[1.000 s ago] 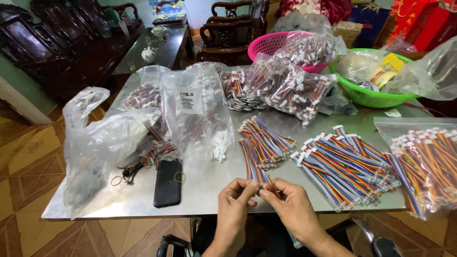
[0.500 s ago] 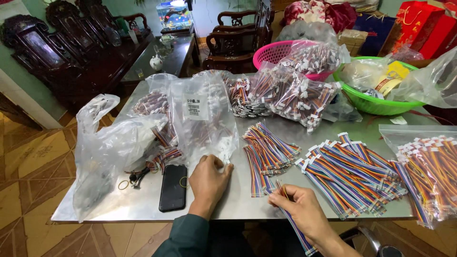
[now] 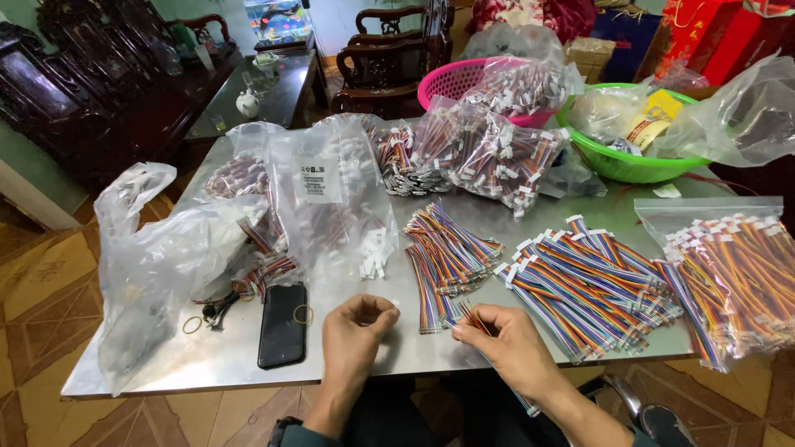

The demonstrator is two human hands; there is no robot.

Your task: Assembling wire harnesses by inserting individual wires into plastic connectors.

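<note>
Room: tiled floor (image 3: 33, 281) visible left of and below the work surface; dark carved wooden chairs (image 3: 389, 58) and a dark side table (image 3: 273, 91) stand beyond the far edge.

Surface: metal table (image 3: 497, 215), reflective. Near edge runs just under both wrists. Bare metal lies in a band along the near edge, between the black phone (image 3: 283, 324) and the hands, and in a patch mid-table ahead of the loose cables.

Left portion: large crumpled clear plastic bag (image 3: 149, 273), overhanging the left edge. Beside it, a clear labelled bag (image 3: 331, 207) of white connectors. Far side: bagged cable bundles (image 3: 489, 149), pink basket (image 3: 464, 79), green basin (image 3: 629, 161). Right edge: zip bag of orange-striped cables (image 3: 733, 273), reaching the right corner.

Centre right: wide spread of rainbow ribbon cables (image 3: 588, 281); a smaller pile of the same (image 3: 447, 257) just left of it, directly ahead of the hands.

Right hand (image 3: 509, 343): fingers curled, pinching one rainbow cable (image 3: 470, 316) at thumb and forefinger; the cable's free end fans toward the smaller pile, touching or just short of it, cannot tell.

Left hand (image 3: 354, 327): fingertips drawn together around a small white connector (image 3: 394, 303), barely visible. Hands near each other, not touching.

Small items: rubber bands (image 3: 192, 324) near the phone, one lying on it.
</note>
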